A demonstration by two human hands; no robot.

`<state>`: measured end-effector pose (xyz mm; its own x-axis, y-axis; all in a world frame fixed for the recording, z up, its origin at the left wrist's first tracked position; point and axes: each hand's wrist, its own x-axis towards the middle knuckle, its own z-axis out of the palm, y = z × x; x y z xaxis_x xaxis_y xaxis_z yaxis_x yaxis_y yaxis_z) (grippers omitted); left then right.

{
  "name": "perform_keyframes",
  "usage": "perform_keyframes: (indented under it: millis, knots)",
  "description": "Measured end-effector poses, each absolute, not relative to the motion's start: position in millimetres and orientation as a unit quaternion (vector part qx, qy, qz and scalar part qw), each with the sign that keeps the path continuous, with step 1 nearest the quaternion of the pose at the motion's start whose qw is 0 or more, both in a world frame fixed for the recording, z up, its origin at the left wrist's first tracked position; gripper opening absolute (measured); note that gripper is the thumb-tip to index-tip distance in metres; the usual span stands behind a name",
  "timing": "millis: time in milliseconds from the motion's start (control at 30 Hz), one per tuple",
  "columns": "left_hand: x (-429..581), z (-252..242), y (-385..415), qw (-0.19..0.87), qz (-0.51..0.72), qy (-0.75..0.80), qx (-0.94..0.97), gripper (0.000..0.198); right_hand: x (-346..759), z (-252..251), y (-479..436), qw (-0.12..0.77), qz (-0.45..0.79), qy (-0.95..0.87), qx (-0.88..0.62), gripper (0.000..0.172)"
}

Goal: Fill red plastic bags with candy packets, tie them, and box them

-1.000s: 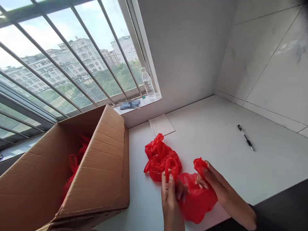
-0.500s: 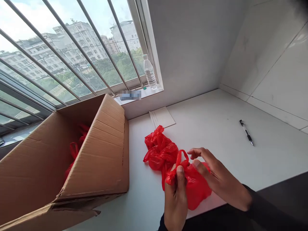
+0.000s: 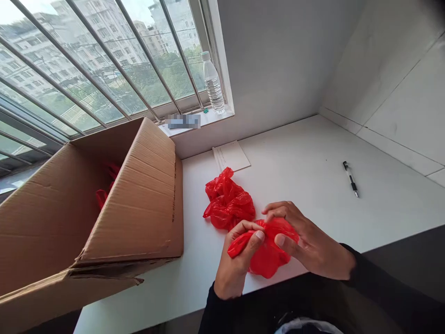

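Observation:
Near the table's front edge, a red plastic bag (image 3: 269, 257) lies partly spread out, with its gathered end pinched in my left hand (image 3: 236, 260). Thumb and fingers of that hand are closed on it, and a folded red end sticks out over the palm. My right hand (image 3: 306, 241) hovers at the bag's right side, its fingers apart and curved over the thin plastic; whether the fingertips touch it I cannot tell. Just beyond my left hand rests a crumpled heap of red plastic bags (image 3: 229, 204).
A large open cardboard box (image 3: 139, 199) with red bags (image 3: 101, 197) inside stands on the left. Behind are a white booklet (image 3: 232, 155) and, on the sill, a water bottle (image 3: 213, 86) beside a blurred object (image 3: 183, 121). A pen (image 3: 350, 179) lies right on the white table (image 3: 295, 157).
The bag's handle loop, upright before, is now folded down into my left hand, which has turned and closed around it. My right hand stays close by. The view has tilted down slightly.

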<state>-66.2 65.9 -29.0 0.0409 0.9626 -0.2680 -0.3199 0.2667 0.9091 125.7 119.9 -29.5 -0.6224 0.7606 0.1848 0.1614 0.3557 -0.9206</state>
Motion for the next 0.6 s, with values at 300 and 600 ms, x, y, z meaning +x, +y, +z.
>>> perform_keyframes:
  millis: [300,600]
  knots:
    - [-60,-42,62,0.259,0.488,0.55,0.626,0.024,117,-39,133,0.226,0.601,-0.693,-0.328,0.029]
    - [-53,-66,64,0.12,0.496,0.528,0.679,0.046,115,-58,145,0.223,0.678,-0.63,-0.306,0.026]
